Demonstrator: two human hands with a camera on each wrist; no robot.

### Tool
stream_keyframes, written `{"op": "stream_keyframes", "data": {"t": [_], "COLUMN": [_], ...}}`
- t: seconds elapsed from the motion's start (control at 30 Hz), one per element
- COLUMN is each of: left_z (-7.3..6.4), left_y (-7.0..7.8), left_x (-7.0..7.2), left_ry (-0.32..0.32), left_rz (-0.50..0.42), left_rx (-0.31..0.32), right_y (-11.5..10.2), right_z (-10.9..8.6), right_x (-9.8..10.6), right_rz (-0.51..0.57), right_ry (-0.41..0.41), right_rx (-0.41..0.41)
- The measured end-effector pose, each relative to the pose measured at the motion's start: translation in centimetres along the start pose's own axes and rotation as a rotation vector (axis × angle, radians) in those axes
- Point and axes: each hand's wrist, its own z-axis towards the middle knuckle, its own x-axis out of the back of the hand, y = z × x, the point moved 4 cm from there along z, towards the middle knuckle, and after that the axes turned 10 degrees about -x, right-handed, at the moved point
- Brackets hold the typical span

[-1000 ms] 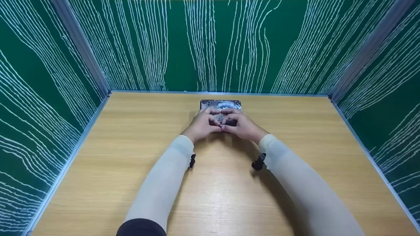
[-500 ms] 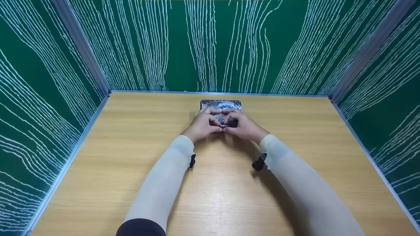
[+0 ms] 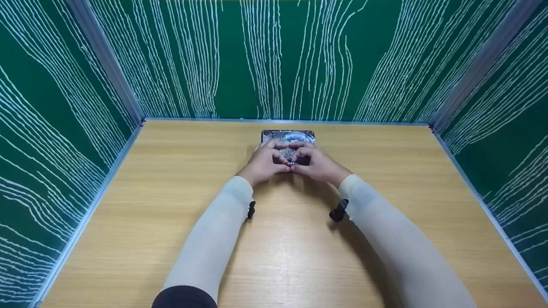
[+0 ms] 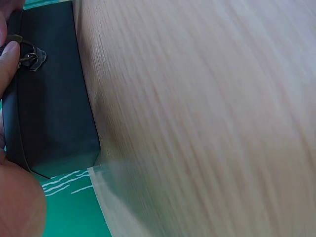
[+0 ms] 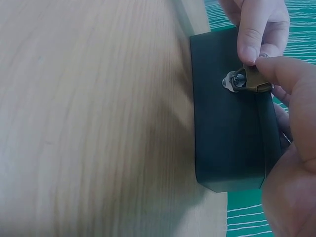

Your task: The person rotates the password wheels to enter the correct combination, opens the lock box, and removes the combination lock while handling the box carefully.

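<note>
Near the back of the table sits a box (image 3: 295, 136) with a picture on its lid and plain dark sides (image 5: 227, 133). A small brass-coloured clasp (image 5: 256, 79) with a wire loop is at its front, the loop hooked at a metal plate (image 5: 230, 81). My left hand (image 3: 264, 161) pinches the clasp from the left, thumb on its near face. From the right, my right hand (image 3: 316, 163) pinches it too, thumb and index finger at its edge. Other fingers of both hands rest over the lid, partly hiding it. The lid is down.
The wooden table (image 3: 282, 239) runs up to green walls (image 3: 239, 64) with white wavy lines. Metal edging (image 3: 205, 120) borders its back. A small black device (image 3: 338, 211) is worn at the right wrist, another (image 3: 251, 210) at the left.
The right hand's index finger and thumb have parted slightly, so more of the clasp shows between the hands. The box and both arms stay in place.
</note>
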Motion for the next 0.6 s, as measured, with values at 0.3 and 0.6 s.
{"op": "stream_keyframes", "data": {"t": [0.3,0.6], "left_z": [0.01,-0.05], "left_y": [0.06,0.06], "left_x": [0.08,0.09], "left_ry": [0.001,-0.003], "left_rz": [-0.004,-0.009], "left_rx": [0.017,0.033], "right_y": [0.14,0.04], "right_z": [0.17,0.08], "right_x": [-0.01,0.07], "right_rz": [-0.01,-0.017], "right_ry": [0.001,-0.007], "right_rx": [-0.003,-0.002]}}
